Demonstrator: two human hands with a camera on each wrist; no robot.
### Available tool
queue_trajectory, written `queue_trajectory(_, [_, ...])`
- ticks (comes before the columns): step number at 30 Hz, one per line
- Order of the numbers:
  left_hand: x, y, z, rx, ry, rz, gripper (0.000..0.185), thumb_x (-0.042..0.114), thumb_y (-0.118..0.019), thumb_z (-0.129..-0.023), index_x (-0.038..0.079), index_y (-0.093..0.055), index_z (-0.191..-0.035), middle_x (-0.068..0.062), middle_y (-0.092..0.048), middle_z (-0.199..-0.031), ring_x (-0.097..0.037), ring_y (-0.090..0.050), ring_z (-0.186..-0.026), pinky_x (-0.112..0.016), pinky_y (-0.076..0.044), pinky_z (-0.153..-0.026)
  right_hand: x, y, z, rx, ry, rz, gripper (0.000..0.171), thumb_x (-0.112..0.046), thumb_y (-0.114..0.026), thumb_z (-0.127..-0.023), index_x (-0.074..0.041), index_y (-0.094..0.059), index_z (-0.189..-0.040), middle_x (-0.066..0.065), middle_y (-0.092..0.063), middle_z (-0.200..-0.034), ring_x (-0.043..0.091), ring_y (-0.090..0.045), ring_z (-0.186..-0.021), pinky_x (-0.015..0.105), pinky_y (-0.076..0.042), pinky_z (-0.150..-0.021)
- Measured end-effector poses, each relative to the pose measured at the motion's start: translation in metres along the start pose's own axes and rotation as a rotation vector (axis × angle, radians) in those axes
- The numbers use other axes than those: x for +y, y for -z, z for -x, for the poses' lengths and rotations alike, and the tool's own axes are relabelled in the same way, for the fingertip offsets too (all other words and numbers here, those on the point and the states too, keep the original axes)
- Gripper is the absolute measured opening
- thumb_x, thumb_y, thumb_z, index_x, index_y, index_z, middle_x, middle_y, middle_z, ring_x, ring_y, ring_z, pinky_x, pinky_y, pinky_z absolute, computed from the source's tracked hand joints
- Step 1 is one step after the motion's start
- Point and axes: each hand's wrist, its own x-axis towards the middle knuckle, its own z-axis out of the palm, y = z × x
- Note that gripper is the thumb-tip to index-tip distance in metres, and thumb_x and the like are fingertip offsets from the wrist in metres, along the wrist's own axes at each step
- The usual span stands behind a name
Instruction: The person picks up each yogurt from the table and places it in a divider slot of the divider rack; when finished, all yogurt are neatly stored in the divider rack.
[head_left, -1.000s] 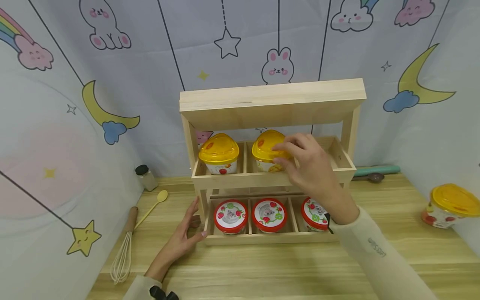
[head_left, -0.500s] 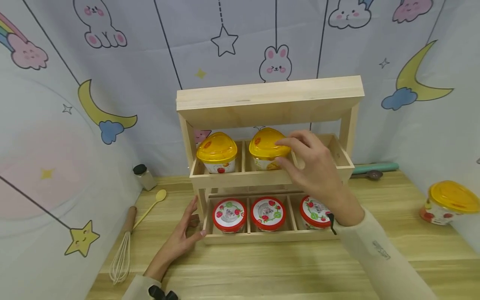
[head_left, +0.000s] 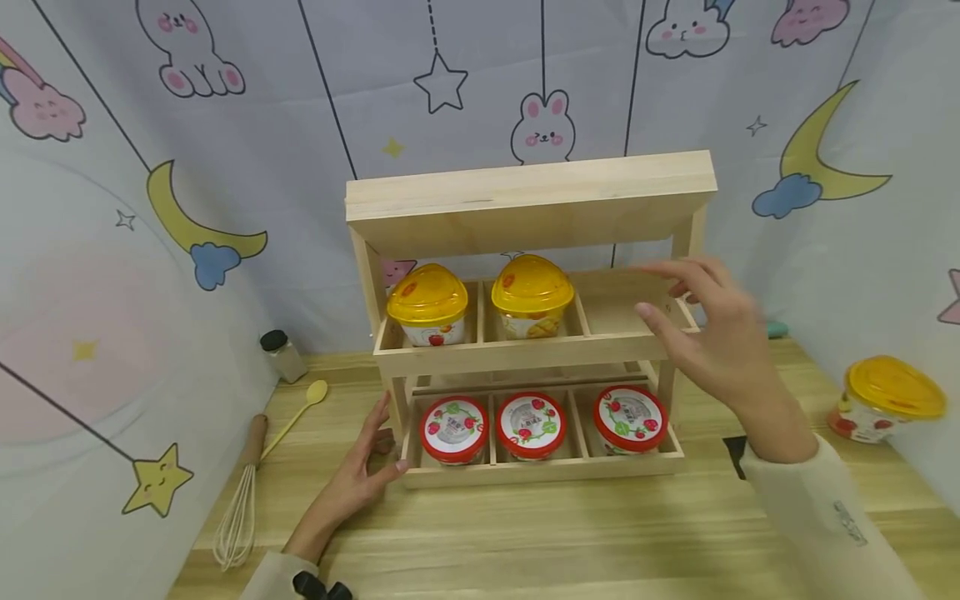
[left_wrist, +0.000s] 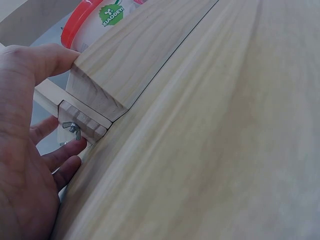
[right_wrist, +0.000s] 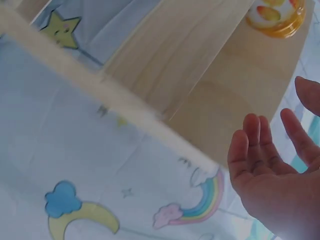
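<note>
A two-tier wooden rack [head_left: 480,359] stands against the backdrop. Tubs with domed yellow lids sit in its upper left compartment, tub [head_left: 428,305], and upper middle one, tub [head_left: 532,293]. Red-lidded tubs fill the lower row: left [head_left: 453,429], middle [head_left: 531,425] and right [head_left: 630,418]. At the rack's lower left end, my left hand [head_left: 356,479] rests its thumb on the front corner, fingers alongside. In the left wrist view those fingers lie by a wing nut [left_wrist: 73,128]. My right hand [head_left: 720,342] hovers by the upper right end, fingers parted, holding nothing.
Another yellow-lidded tub [head_left: 888,398] stands on the table far right. At left lie a whisk [head_left: 243,500] and a yellow spoon [head_left: 300,412], with a black-capped jar [head_left: 283,356] behind them. A teal handle [head_left: 777,329] shows behind my right hand.
My right hand has come off the upper middle yellow-lidded tub and moved right, uncovering the upper right compartment and the lower right red lid. My left hand stays at the rack's corner.
</note>
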Motion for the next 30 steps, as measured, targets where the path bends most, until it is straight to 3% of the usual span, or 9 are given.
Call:
queue_trajectory(5, [0.001,0.002,0.001,0.007,0.016,-0.010,0.102,0.008,-0.076,-0.096,0.021,-0.013,-0.174,-0.031,-0.037,-0.166,-0.016,-0.059,-0.133,-0.034,-0.051,-0.108,0.022,0.021,0.012,0.033,-0.036,0.085,0.054,-0.004,-0.086,-0.085,-0.006,-0.071,-0.137,0.019,-0.073,-0.128,0.016,-0.061,-0.097,0.010,-0.040,-0.088])
queue_trajectory(8, [0.002,0.004,0.002,0.008,0.025,-0.013,0.102,0.009,-0.076,-0.096,0.022,-0.013,-0.174,-0.030,-0.036,-0.167,-0.015,-0.058,-0.133,-0.030,-0.050,-0.108,0.035,0.034,0.018,0.052,-0.052,0.124,0.059,-0.003,-0.086,-0.083,-0.006,-0.069,-0.140,0.020,-0.073,-0.131,-0.005,-0.058,-0.100,0.004,-0.036,-0.090])
queue_trajectory(12, [0.003,0.004,0.002,0.006,0.022,-0.011,0.101,0.009,-0.076,-0.096,0.022,-0.013,-0.174,-0.029,-0.037,-0.167,-0.016,-0.059,-0.134,-0.030,-0.050,-0.108,0.050,0.051,0.029,0.079,-0.118,0.146,0.063,-0.001,-0.085,-0.083,-0.006,-0.067,-0.143,0.024,-0.072,-0.134,-0.027,-0.045,-0.105,0.000,-0.033,-0.090])
queue_trajectory(18, [0.001,0.003,0.003,0.000,0.017,-0.015,0.102,0.009,-0.076,-0.096,0.021,-0.013,-0.174,-0.031,-0.037,-0.166,-0.024,-0.059,-0.134,-0.034,-0.051,-0.108,0.078,0.077,0.050,0.094,-0.216,0.190,0.061,-0.009,-0.084,-0.089,-0.005,-0.065,-0.146,0.032,-0.069,-0.131,-0.031,-0.042,-0.105,-0.001,-0.028,-0.089])
queue_trajectory(21, [0.001,0.002,0.003,-0.002,0.016,-0.012,0.101,0.009,-0.076,-0.096,0.021,-0.013,-0.174,-0.031,-0.036,-0.166,-0.021,-0.059,-0.133,-0.034,-0.051,-0.108,0.093,0.089,0.061,0.077,-0.269,0.236,0.059,-0.015,-0.081,-0.093,-0.005,-0.063,-0.148,0.034,-0.067,-0.131,-0.032,-0.037,-0.105,-0.001,-0.025,-0.088])
queue_trajectory(22, [0.001,0.002,0.003,-0.001,0.013,-0.012,0.101,0.008,-0.076,-0.096,0.021,-0.013,-0.174,-0.031,-0.036,-0.166,-0.021,-0.059,-0.133,-0.034,-0.051,-0.108,0.098,0.093,0.065,0.066,-0.285,0.248,0.059,-0.016,-0.080,-0.095,-0.004,-0.061,-0.149,0.036,-0.066,-0.132,-0.025,-0.046,-0.108,0.000,-0.024,-0.089])
queue_trajectory(28, [0.001,0.000,0.002,-0.002,-0.003,-0.014,0.101,0.007,-0.076,-0.096,0.019,-0.013,-0.174,-0.034,-0.036,-0.165,-0.026,-0.059,-0.132,-0.034,-0.052,-0.108,0.130,0.111,0.087,0.047,-0.309,0.268,0.061,-0.013,-0.076,-0.098,0.002,-0.054,-0.153,0.045,-0.058,-0.138,-0.026,-0.036,-0.110,0.002,-0.018,-0.092])
queue_trajectory(29, [0.002,0.000,0.001,-0.002,-0.002,-0.015,0.101,0.007,-0.076,-0.096,0.019,-0.013,-0.174,-0.034,-0.036,-0.165,-0.028,-0.059,-0.132,-0.034,-0.052,-0.108,0.135,0.112,0.091,0.054,-0.314,0.267,0.061,-0.011,-0.077,-0.097,0.003,-0.054,-0.152,0.046,-0.058,-0.138,-0.031,-0.025,-0.108,0.002,-0.019,-0.093])
queue_trajectory(30, [0.002,0.000,0.001,-0.001,0.002,-0.018,0.101,0.008,-0.076,-0.096,0.019,-0.014,-0.174,-0.034,-0.036,-0.165,-0.029,-0.059,-0.132,-0.034,-0.052,-0.108,0.138,0.114,0.094,0.054,-0.327,0.277,0.061,-0.010,-0.076,-0.097,0.003,-0.054,-0.153,0.046,-0.058,-0.138,-0.025,-0.037,-0.111,0.002,-0.018,-0.094])
